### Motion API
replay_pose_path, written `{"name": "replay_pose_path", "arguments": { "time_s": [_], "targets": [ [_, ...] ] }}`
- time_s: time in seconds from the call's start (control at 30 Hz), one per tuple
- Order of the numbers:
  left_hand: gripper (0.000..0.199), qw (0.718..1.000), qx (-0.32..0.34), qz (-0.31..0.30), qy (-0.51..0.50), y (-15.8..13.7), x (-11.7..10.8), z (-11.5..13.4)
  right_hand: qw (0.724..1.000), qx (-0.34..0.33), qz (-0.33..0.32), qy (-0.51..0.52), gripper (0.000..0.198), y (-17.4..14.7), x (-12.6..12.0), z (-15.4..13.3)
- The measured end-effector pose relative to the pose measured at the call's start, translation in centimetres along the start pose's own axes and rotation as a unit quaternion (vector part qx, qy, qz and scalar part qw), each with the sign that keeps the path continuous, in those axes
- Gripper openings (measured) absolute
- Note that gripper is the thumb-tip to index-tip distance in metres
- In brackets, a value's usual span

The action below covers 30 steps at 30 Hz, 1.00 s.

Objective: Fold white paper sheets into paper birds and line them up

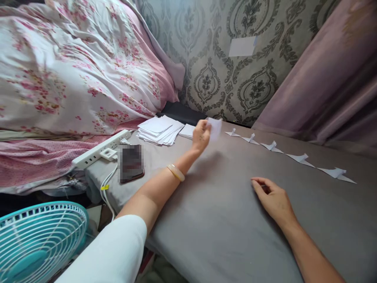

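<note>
My left hand (pixel 202 136) pinches a small white sheet of paper (pixel 215 129), raised over the far side of the grey cloth surface (pixel 206 220). Just left of that hand lie a stack of white paper (pixel 160 129) and a smaller pile of paper (pixel 186 131). My right hand (pixel 272 198) hovers at or rests on the cloth, thumb and index fingertips pressed together; I see nothing between them. Several folded white paper pieces (pixel 302 158), each with an upright tip, stand in a slanting row beyond my right hand.
A phone (pixel 131 163) and a white power strip (pixel 101 148) with cables lie at the left edge. A turquoise fan (pixel 41 243) stands at lower left. Floral bedding (pixel 76 70) is heaped behind. A black object (pixel 181 113) lies by the patterned wall; a pink curtain (pixel 318 78) hangs right.
</note>
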<state>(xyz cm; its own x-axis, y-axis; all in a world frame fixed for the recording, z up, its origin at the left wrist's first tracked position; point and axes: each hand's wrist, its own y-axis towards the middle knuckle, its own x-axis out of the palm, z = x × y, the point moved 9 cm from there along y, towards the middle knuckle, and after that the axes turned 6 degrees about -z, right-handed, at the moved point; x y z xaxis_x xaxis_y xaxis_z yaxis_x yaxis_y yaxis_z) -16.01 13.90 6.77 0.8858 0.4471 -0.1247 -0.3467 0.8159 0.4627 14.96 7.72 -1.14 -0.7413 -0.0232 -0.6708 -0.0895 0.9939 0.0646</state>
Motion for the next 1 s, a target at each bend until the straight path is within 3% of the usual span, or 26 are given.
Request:
{"name": "replay_pose_path", "arguments": {
  "time_s": [0.03, 0.1, 0.17, 0.23, 0.33, 0.4, 0.47, 0.57, 0.83, 1.0],
  "targets": [
    [0.008, 0.994, -0.044, -0.041, -0.095, -1.1, 2.2, -0.3, 0.998, 0.025, 0.008, 0.048, 0.043, 0.0, -0.3, 0.5],
    [0.016, 0.945, -0.148, -0.141, -0.254, -4.1, 7.4, -0.8, 0.982, 0.067, 0.018, 0.178, 0.051, -0.1, -0.8, 1.2],
    [0.022, 0.893, -0.246, -0.194, -0.323, -7.8, 11.2, -1.3, 0.946, 0.100, 0.010, 0.309, 0.061, -0.3, -0.8, 1.6],
    [0.018, 0.871, -0.310, -0.203, -0.321, -10.7, 12.8, -2.1, 0.916, 0.129, -0.013, 0.378, 0.068, -0.6, -0.6, 1.6],
    [0.012, 0.860, -0.346, -0.211, -0.309, -12.6, 13.4, -2.9, 0.923, 0.162, -0.033, 0.347, 0.048, -1.0, -0.2, 1.4],
    [0.011, 0.857, -0.353, -0.214, -0.310, -12.6, 13.2, -3.3, 0.939, 0.170, -0.017, 0.299, 0.032, -0.9, -0.3, 1.6],
    [0.012, 0.853, -0.355, -0.216, -0.316, -12.2, 13.0, -3.5, 0.944, 0.187, 0.013, 0.272, 0.029, -0.8, -0.4, 2.0],
    [0.015, 0.845, -0.353, -0.228, -0.331, -12.0, 13.2, -3.5, 0.937, 0.222, 0.035, 0.267, 0.026, -0.5, -0.6, 2.7],
    [0.028, 0.804, -0.340, -0.301, -0.384, -13.5, 14.7, -2.2, 0.938, 0.178, -0.033, 0.296, 0.031, -1.3, -1.9, 1.6],
    [0.025, 0.805, -0.329, -0.351, -0.346, -14.4, 15.0, -1.6, 0.956, 0.080, -0.020, 0.280, 0.049, -2.5, -2.1, 1.2]
  ]
}}
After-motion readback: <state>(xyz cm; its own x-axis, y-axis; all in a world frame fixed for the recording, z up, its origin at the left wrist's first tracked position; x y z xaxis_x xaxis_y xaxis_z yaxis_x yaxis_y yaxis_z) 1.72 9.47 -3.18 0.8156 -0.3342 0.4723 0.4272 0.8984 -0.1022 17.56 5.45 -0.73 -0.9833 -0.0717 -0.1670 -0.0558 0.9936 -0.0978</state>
